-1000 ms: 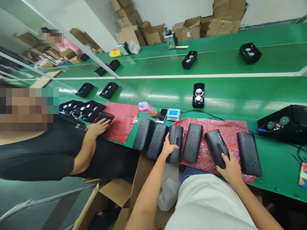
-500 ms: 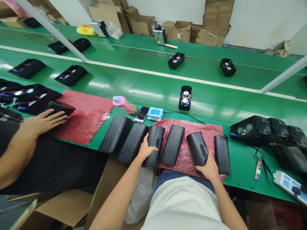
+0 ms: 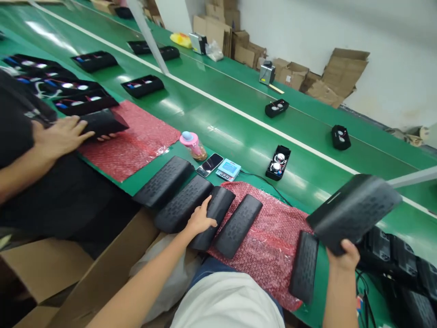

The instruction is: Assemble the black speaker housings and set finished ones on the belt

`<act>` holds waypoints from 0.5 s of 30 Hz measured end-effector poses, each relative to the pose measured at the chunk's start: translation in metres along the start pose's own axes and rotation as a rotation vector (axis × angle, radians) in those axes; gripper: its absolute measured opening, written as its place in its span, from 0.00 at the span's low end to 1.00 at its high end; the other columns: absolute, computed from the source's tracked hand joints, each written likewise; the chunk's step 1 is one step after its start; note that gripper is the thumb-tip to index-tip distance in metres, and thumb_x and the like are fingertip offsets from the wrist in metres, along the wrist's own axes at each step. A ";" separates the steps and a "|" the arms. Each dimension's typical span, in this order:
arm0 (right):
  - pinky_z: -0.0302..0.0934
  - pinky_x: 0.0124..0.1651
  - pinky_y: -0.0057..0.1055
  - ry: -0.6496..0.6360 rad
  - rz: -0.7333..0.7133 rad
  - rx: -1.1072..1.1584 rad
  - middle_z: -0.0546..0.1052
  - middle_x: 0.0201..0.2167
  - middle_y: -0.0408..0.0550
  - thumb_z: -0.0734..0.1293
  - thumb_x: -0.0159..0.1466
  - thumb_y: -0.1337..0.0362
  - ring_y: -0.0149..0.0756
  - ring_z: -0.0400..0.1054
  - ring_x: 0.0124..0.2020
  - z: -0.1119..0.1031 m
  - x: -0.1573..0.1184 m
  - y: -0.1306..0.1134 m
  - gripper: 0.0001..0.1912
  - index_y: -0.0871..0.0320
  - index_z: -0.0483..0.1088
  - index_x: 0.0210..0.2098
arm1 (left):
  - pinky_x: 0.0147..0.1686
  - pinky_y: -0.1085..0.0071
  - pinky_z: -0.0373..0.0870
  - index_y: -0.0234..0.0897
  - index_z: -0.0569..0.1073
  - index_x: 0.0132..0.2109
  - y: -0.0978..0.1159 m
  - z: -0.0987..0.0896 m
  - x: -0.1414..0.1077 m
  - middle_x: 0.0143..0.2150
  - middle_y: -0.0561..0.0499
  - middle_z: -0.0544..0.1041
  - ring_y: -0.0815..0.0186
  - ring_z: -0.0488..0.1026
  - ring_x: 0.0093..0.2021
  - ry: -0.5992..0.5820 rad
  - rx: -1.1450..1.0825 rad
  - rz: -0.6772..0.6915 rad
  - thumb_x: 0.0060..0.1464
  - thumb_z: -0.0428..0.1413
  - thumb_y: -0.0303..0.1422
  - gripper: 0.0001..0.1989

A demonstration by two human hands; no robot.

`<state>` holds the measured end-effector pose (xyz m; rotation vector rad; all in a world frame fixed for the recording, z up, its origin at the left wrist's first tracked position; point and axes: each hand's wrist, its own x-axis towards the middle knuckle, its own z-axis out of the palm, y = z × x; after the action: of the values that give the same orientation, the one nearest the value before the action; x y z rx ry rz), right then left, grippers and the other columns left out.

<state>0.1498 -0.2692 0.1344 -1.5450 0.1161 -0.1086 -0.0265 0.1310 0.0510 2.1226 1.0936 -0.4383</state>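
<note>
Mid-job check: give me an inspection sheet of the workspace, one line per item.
Surface: green bench, partly covered by red bubble wrap.
Job's things: five black casings lie along the near side; a sixth casing is raised and tilted.
Clutter: pink-lidded bottle, phone, blue-and-white device.
Hands: left hand on the third casing from the left; right hand holds the raised one.
Cables: black cable runs from the device.
Surroundings: co-worker's hand on another casing; cardboard against the wall.
</note>
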 end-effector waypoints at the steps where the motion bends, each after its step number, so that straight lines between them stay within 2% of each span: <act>1: 0.66 0.50 0.50 -0.009 -0.002 0.056 0.72 0.48 0.52 0.70 0.45 0.52 0.48 0.69 0.47 0.004 0.023 -0.003 0.34 0.58 0.66 0.51 | 0.51 0.58 0.65 0.47 0.42 0.68 0.000 0.000 -0.001 0.57 0.39 0.62 0.49 0.67 0.55 0.006 0.000 0.000 0.35 0.61 0.32 0.55; 3: 0.66 0.50 0.45 0.099 -0.115 -0.029 0.74 0.44 0.46 0.74 0.38 0.63 0.42 0.70 0.43 0.015 0.069 0.000 0.37 0.57 0.66 0.49 | 0.51 0.58 0.65 0.46 0.42 0.68 0.000 -0.001 -0.001 0.57 0.39 0.62 0.49 0.67 0.55 0.022 0.005 0.005 0.35 0.61 0.32 0.55; 4: 0.66 0.51 0.43 0.125 -0.108 -0.078 0.74 0.42 0.44 0.75 0.34 0.66 0.40 0.70 0.41 0.023 0.092 0.005 0.39 0.57 0.66 0.47 | 0.51 0.58 0.65 0.46 0.42 0.68 -0.001 -0.001 -0.001 0.56 0.39 0.63 0.49 0.67 0.55 0.023 0.007 0.009 0.35 0.61 0.32 0.55; 5: 0.67 0.49 0.40 0.126 -0.037 -0.096 0.75 0.39 0.42 0.75 0.32 0.67 0.38 0.70 0.39 0.031 0.115 0.011 0.38 0.57 0.67 0.45 | 0.51 0.58 0.65 0.46 0.42 0.68 -0.001 -0.001 -0.001 0.55 0.40 0.63 0.50 0.67 0.54 0.017 0.004 0.012 0.35 0.62 0.32 0.55; 7: 0.71 0.41 0.38 0.100 0.117 -0.101 0.74 0.33 0.41 0.75 0.34 0.62 0.36 0.69 0.32 0.049 0.155 0.028 0.32 0.59 0.68 0.40 | 0.51 0.59 0.64 0.46 0.42 0.68 -0.002 -0.002 -0.001 0.54 0.41 0.63 0.50 0.67 0.54 0.001 -0.022 0.017 0.34 0.62 0.31 0.56; 9: 0.71 0.32 0.33 0.090 0.238 -0.116 0.73 0.29 0.41 0.74 0.33 0.62 0.35 0.69 0.28 0.066 0.188 0.048 0.29 0.59 0.68 0.35 | 0.51 0.60 0.64 0.45 0.43 0.68 -0.003 -0.003 0.000 0.54 0.41 0.63 0.51 0.66 0.54 -0.001 -0.060 0.016 0.33 0.62 0.30 0.56; 12: 0.70 0.25 0.32 0.035 0.403 -0.164 0.74 0.26 0.42 0.74 0.31 0.66 0.36 0.68 0.25 0.086 0.221 0.079 0.27 0.59 0.67 0.32 | 0.52 0.61 0.63 0.43 0.44 0.68 -0.003 -0.004 0.000 0.55 0.40 0.62 0.52 0.65 0.55 0.014 -0.103 0.011 0.31 0.62 0.27 0.57; 15: 0.71 0.25 0.38 -0.068 0.533 -0.193 0.73 0.23 0.44 0.71 0.35 0.64 0.39 0.68 0.22 0.091 0.237 0.106 0.20 0.59 0.67 0.29 | 0.53 0.60 0.63 0.43 0.45 0.68 -0.003 -0.004 0.001 0.57 0.40 0.62 0.51 0.64 0.56 0.017 -0.125 0.008 0.31 0.62 0.26 0.57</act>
<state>0.3971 -0.2105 0.0286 -1.6575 0.4894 0.3862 -0.0283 0.1352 0.0520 2.0243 1.0928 -0.3395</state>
